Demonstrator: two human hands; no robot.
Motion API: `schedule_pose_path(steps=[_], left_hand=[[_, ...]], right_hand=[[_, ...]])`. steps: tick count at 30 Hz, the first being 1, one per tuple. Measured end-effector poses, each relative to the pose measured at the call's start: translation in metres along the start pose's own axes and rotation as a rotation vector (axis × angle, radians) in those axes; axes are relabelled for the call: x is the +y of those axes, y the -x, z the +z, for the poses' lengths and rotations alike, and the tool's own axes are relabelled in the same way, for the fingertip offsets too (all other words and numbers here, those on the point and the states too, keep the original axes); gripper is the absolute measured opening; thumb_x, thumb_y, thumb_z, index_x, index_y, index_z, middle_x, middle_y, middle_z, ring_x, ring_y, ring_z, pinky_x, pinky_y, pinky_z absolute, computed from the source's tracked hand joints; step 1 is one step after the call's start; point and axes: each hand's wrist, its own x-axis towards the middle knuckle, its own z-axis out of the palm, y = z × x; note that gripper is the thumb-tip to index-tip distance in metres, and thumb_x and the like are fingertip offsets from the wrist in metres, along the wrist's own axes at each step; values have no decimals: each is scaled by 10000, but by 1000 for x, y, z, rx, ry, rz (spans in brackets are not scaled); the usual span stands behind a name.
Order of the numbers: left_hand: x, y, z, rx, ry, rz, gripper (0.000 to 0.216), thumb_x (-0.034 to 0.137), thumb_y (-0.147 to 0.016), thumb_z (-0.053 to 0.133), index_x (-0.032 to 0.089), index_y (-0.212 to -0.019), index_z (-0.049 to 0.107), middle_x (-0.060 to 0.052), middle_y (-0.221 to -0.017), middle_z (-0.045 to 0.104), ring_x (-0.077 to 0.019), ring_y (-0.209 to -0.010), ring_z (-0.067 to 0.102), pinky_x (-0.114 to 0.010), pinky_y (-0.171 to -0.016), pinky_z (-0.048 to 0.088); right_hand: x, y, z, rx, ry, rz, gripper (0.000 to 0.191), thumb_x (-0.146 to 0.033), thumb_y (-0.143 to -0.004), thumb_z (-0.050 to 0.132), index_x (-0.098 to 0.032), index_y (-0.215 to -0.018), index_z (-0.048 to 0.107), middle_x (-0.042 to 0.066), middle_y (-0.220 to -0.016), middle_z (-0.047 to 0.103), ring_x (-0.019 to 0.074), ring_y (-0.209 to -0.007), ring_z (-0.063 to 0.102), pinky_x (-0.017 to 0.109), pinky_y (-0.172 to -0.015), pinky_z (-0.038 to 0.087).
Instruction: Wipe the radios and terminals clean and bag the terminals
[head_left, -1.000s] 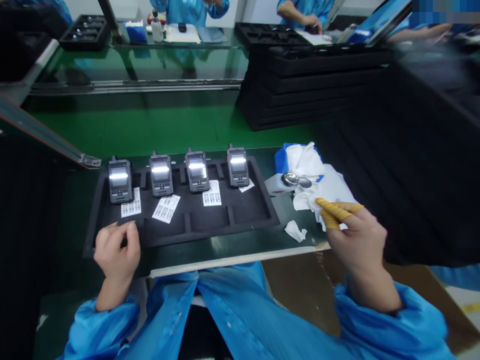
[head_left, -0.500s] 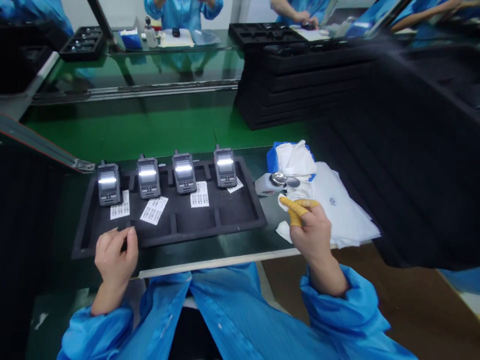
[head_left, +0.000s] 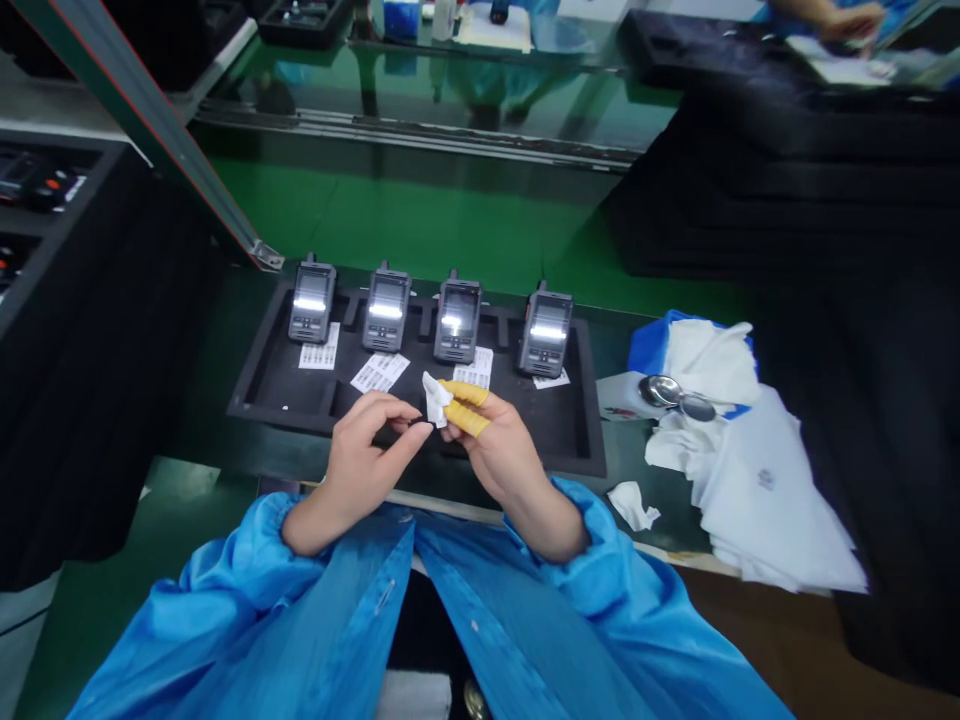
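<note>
My right hand (head_left: 499,440) pinches a small crumpled white wipe (head_left: 436,398) between fingers wrapped in yellow finger covers. Close to the wipe is my left hand (head_left: 375,450), its fingers curled and a small gap showing between thumb and fingertips. Both are over the front of a black compartment tray (head_left: 259,385). Along its back row lie handheld radios with lit or reflecting screens: one at the left (head_left: 312,300), two in the middle (head_left: 386,310) (head_left: 457,320), and one at the right (head_left: 546,330). Printed label sheets (head_left: 381,373) lie by the radios.
On the right are a blue box of white cloths (head_left: 709,360), a white bottle with a metal top (head_left: 626,395), a crumpled wipe (head_left: 634,505) and a stack of white sheets (head_left: 772,480). Black trays (head_left: 750,190) are stacked behind. A metal post (head_left: 150,110) slants at left.
My right hand has carried the wipe left from beside the bottle to the tray's front. My left hand has come in toward it. The camera view has shifted, moving the tray rightward in the picture.
</note>
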Motion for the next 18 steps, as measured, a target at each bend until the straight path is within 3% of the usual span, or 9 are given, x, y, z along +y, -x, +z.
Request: schedule_pose_path(steps=[3, 6, 8, 10, 12, 14, 16, 18], left_hand=[[-3, 0, -3, -17, -45, 26, 55, 213, -846, 614, 176, -818, 642, 5, -752, 635, -103, -664, 590, -219, -607, 488], [-9, 5, -8, -27, -149, 79, 78, 206, -865, 588, 177, -822, 647, -4, -768, 649, -123, -727, 614, -247, -670, 494], [-16, 8, -13, -10, -233, 127, 69, 200, -857, 597, 178, -821, 652, -13, -777, 655, -141, -755, 621, -272, -700, 491], [-25, 8, -15, 4, -298, 148, 56, 201, -844, 613, 179, -819, 657, -23, -783, 656, -161, -758, 622, -300, -710, 487], [-34, 6, -15, 18, -320, 152, 46, 220, -822, 639, 186, -802, 662, -19, -758, 651, -174, -731, 619, -315, -683, 482], [-39, 3, -12, 41, -313, 168, 58, 245, -796, 665, 195, -768, 661, -4, -710, 640, -176, -687, 613, -315, -636, 474], [-39, 1, -7, 37, -306, 187, 61, 254, -790, 666, 204, -755, 662, 2, -694, 636, -181, -678, 613, -320, -625, 474], [-36, 0, -2, 1, -303, 208, 36, 239, -798, 654, 211, -781, 669, -2, -717, 644, -191, -708, 622, -334, -654, 483]], right_hand=[[6, 5, 0, 20, 148, -155, 184, -302, -581, 794, -283, -758, 749, -36, -712, 660, 76, -575, 508, 235, -541, 425], [-1, 19, -22, 137, 405, -472, 144, -274, -711, 700, -292, -844, 752, -9, -800, 673, 115, -700, 567, 278, -633, 475], [-11, 29, -54, 336, 636, -731, 169, -243, -761, 649, -289, -889, 750, 6, -822, 675, 130, -748, 579, 299, -693, 486], [-22, 41, -97, 605, 881, -878, 189, -242, -785, 619, -267, -923, 746, 26, -834, 675, 146, -746, 578, 322, -717, 492], [-30, 54, -143, 871, 1102, -815, 227, -246, -804, 581, -226, -968, 737, 56, -849, 669, 165, -723, 574, 351, -730, 498], [-32, 67, -181, 998, 1305, -535, 297, -211, -820, 528, -182, -1050, 713, 96, -930, 669, 194, -799, 599, 368, -786, 498], [-27, 78, -205, 975, 1444, -259, 339, -181, -817, 504, -158, -1098, 692, 130, -1045, 659, 224, -924, 609, 366, -834, 488], [-17, 86, -213, 906, 1516, -123, 308, -179, -796, 528, -152, -1044, 710, 142, -1076, 655, 243, -954, 608, 356, -814, 484]])
